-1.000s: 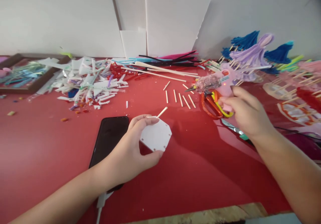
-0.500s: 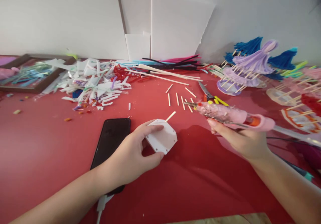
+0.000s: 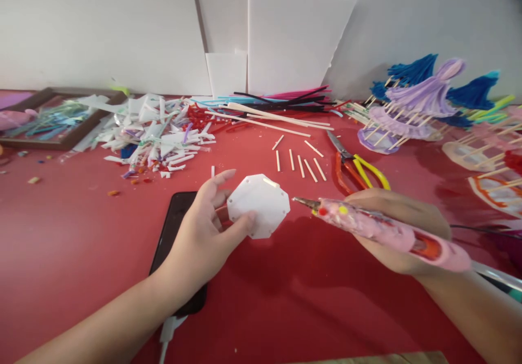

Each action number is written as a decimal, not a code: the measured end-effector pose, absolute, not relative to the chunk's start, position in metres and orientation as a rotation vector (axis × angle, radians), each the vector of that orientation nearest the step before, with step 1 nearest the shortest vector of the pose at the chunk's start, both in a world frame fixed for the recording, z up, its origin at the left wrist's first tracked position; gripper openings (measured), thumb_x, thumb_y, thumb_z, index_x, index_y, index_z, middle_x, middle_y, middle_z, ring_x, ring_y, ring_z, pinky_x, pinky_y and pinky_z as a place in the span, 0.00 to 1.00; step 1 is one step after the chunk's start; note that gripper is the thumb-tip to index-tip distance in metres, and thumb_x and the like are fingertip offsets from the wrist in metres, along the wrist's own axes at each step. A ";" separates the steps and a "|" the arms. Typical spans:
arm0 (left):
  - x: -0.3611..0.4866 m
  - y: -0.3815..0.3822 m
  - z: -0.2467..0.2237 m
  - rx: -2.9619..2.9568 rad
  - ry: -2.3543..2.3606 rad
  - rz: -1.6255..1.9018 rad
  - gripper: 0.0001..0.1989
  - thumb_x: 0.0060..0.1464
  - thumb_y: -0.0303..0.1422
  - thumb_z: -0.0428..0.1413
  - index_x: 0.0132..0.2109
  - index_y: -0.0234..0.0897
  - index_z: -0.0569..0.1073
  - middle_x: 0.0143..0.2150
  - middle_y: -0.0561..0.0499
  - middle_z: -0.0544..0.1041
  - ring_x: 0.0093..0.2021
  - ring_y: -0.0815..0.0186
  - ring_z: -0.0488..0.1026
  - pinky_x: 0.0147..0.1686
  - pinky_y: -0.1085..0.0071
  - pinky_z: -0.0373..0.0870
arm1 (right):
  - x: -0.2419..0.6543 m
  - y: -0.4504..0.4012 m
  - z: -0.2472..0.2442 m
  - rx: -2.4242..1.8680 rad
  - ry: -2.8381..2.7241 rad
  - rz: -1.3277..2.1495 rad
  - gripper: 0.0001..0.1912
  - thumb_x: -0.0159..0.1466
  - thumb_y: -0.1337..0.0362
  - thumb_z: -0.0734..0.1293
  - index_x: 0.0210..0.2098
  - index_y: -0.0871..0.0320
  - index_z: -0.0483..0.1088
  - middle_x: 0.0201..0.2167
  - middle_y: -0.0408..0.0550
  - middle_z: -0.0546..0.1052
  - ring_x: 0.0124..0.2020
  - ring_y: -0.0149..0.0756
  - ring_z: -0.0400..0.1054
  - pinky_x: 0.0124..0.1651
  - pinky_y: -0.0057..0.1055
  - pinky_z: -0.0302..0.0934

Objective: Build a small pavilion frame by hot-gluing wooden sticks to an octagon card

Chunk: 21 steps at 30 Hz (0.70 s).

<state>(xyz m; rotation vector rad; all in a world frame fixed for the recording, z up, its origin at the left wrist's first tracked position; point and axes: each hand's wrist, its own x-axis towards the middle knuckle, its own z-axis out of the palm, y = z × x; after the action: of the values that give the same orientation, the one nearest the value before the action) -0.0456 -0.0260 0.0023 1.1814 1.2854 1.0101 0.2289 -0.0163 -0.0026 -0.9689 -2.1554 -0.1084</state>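
My left hand [image 3: 218,225] grips a white octagonal foam board piece [image 3: 261,204] by its left side, thumb across its face. Small holes dot the piece near its corners, and a short wooden stick [image 3: 271,183] stands in the one at its top edge, seen nearly end-on. My right hand [image 3: 402,217] is wrapped round a pink hot glue gun [image 3: 375,228]. The gun's metal nozzle points left, just short of the piece's right edge and apart from it. Beyond the piece, several cut wooden sticks [image 3: 300,166] lie on the red table.
Pliers [image 3: 346,160] with red and yellow handles lie behind the glue gun. A black phone [image 3: 175,233] with a cable sits under my left hand. White scraps [image 3: 163,130], pipe cleaners [image 3: 281,103] and a brown frame [image 3: 77,130] line the back. Small tasselled models [image 3: 408,108] stand at right.
My left hand has tilted the octagonal piece to face me more. The glue gun has moved down and right, its nozzle now close beside the piece; the pliers are uncovered.
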 end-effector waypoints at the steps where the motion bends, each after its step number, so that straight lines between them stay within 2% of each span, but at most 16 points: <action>1: -0.046 -0.026 0.003 1.185 1.288 0.983 0.26 0.50 0.33 0.61 0.55 0.39 0.63 0.42 0.50 0.76 0.38 0.65 0.76 0.33 0.74 0.74 | 0.229 -0.016 -0.001 -0.904 -2.203 -0.104 0.07 0.54 0.69 0.67 0.34 0.55 0.71 0.28 0.44 0.78 0.29 0.33 0.74 0.34 0.25 0.70; 3: -0.045 -0.027 0.004 1.201 1.280 0.935 0.16 0.51 0.35 0.60 0.46 0.36 0.67 0.39 0.50 0.77 0.36 0.67 0.75 0.31 0.76 0.73 | 0.229 -0.017 0.001 -0.817 -2.274 -0.089 0.10 0.55 0.71 0.66 0.38 0.59 0.69 0.30 0.48 0.77 0.31 0.34 0.74 0.36 0.26 0.69; 5: -0.046 -0.027 0.006 1.221 1.294 0.931 0.13 0.51 0.36 0.59 0.42 0.36 0.67 0.34 0.53 0.76 0.32 0.69 0.74 0.29 0.77 0.71 | 0.230 -0.017 -0.002 -0.815 -2.282 -0.093 0.11 0.55 0.71 0.65 0.39 0.60 0.69 0.31 0.49 0.77 0.32 0.35 0.74 0.37 0.28 0.69; 11: -0.045 -0.028 0.009 1.212 1.286 0.905 0.11 0.52 0.35 0.59 0.41 0.37 0.66 0.31 0.55 0.76 0.29 0.71 0.72 0.27 0.78 0.68 | 0.230 -0.019 -0.008 -0.921 -2.250 -0.212 0.12 0.55 0.69 0.65 0.39 0.56 0.68 0.29 0.48 0.76 0.32 0.38 0.74 0.34 0.31 0.69; 16: -0.045 -0.028 0.008 1.192 1.277 0.878 0.12 0.52 0.36 0.58 0.42 0.38 0.66 0.31 0.55 0.76 0.28 0.71 0.72 0.26 0.78 0.67 | 0.227 -0.017 -0.008 -0.869 -2.253 -0.176 0.11 0.54 0.72 0.64 0.37 0.55 0.67 0.28 0.48 0.75 0.29 0.37 0.72 0.33 0.32 0.69; 21: -0.045 -0.028 0.007 1.184 1.286 0.864 0.14 0.52 0.37 0.58 0.43 0.38 0.65 0.31 0.54 0.77 0.28 0.70 0.72 0.26 0.77 0.67 | 0.228 -0.017 -0.007 -0.856 -2.271 -0.214 0.11 0.54 0.71 0.63 0.38 0.56 0.66 0.28 0.48 0.74 0.29 0.38 0.72 0.31 0.32 0.68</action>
<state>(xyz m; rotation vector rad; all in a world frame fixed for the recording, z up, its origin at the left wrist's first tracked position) -0.0454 -0.0281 0.0071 1.1845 1.2859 0.8642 0.2283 -0.0170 -0.0069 -0.8564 -2.2710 -0.2135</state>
